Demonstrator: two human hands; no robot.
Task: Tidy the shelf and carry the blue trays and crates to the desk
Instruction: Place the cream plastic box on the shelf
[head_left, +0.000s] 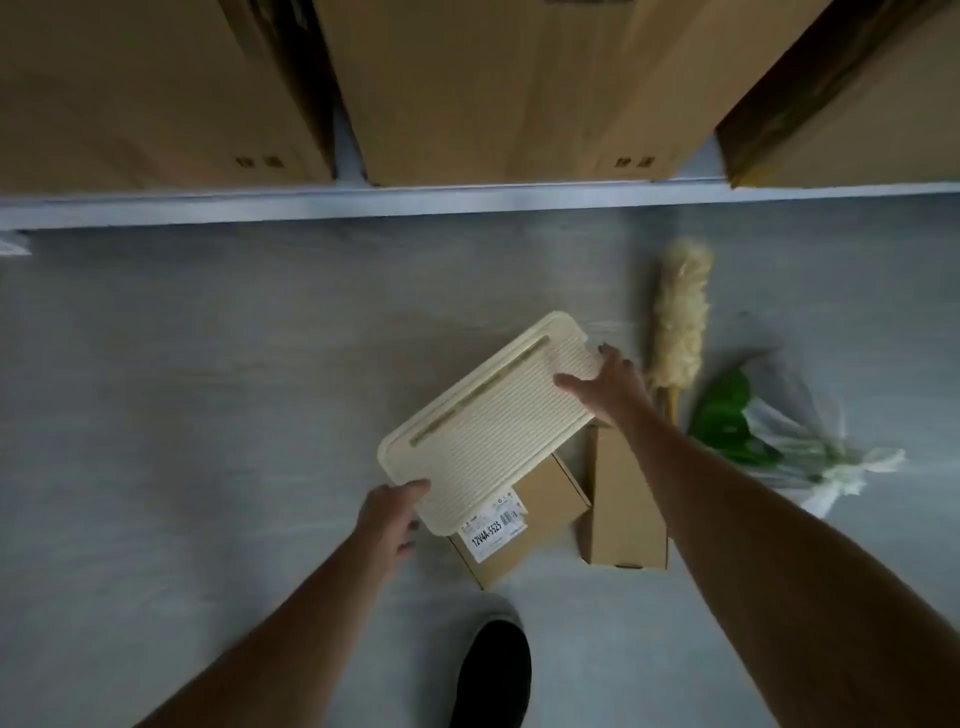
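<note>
two hands are seen on one cream ribbed tray (488, 415), held at frame centre over a grey floor (208, 364), long axis running 7 to 1 o'clock. the left hand (392, 519) is clamped on the tray's 7 o'clock corner: thumb laid on top, fingers curled under. the right hand (608, 387) is clamped on the 2 o'clock corner: thumb pressed on the ribbed face, fingers wrapped round the edge. the tray's 5 o'clock side is seen over a small labelled box (545, 512) on the floor; contact between them cannot be told. a plain box (623, 499) is laid just beside it at 3 o'clock. a cream duster (678, 322) is laid at the tray's 2 o'clock, with a plastic bag (727, 421) holding something green at 3 o'clock of that. the shelf edge (363, 205) is seen across 12 o'clock, loaded with large cartons (493, 88). one black shoe (493, 670) is seen at 6 o'clock.
</note>
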